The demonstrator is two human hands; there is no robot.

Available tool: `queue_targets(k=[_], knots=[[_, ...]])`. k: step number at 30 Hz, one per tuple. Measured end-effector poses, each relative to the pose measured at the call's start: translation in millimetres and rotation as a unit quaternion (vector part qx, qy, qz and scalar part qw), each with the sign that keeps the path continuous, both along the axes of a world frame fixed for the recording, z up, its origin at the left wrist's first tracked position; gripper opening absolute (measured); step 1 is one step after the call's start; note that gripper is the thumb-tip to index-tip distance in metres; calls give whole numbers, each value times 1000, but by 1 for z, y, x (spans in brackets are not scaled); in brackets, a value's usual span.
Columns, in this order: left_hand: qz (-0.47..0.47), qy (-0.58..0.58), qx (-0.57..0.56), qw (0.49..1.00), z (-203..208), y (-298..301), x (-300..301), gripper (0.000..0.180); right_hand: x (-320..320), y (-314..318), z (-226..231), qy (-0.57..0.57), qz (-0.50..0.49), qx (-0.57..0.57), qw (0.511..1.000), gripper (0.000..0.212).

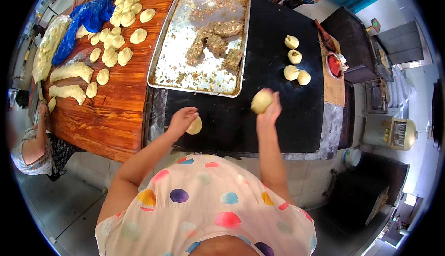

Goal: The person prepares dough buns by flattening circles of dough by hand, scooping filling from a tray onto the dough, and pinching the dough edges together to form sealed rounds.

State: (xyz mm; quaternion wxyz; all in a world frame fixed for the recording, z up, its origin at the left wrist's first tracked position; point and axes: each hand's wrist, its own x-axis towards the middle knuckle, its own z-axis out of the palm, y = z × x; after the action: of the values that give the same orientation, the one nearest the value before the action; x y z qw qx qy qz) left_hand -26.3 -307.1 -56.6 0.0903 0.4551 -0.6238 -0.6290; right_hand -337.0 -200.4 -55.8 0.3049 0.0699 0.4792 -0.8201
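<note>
My left hand (pixel 182 120) is over the near edge of the black worktop (pixel 222 126), its fingers curled at a flat, pale round of dough (pixel 195 126). Some of that round is covered by the hand. To the right, my right hand (pixel 272 108) grips a plump ball of dough (pixel 261 101) above the worktop, slightly blurred. Beyond my hands lies a large metal tray (pixel 174 47) with clumps of brown minced filling (pixel 216 45) and loose bits scattered over its bottom. Several round filled buns (pixel 295 56) sit apart on the worktop at the far right.
A wooden table (pixel 116 126) on the left carries many dough rounds (pixel 124 56), dough strips (pixel 69 93) and blue plastic (pixel 88 17). A bowl of red stuff (pixel 334 65) stands at the right edge. One co-worker's arm (pixel 38 135) is at the far left; others stand opposite.
</note>
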Motion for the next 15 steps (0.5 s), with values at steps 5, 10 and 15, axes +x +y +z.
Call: queue_targets(k=[5, 10, 15], knots=[[11, -136, -99, 986, -57, 7, 48, 51, -64, -64, 123, 374, -156, 111, 908, 45], [20, -179, -124, 976, -66, 8, 17, 56, -134, -81, 56, 553, -52, 323, 766, 40], [-81, -209, -72, 972, -69, 9, 27, 43, -55, -30, -15, 474, 68, 324, 816, 34]])
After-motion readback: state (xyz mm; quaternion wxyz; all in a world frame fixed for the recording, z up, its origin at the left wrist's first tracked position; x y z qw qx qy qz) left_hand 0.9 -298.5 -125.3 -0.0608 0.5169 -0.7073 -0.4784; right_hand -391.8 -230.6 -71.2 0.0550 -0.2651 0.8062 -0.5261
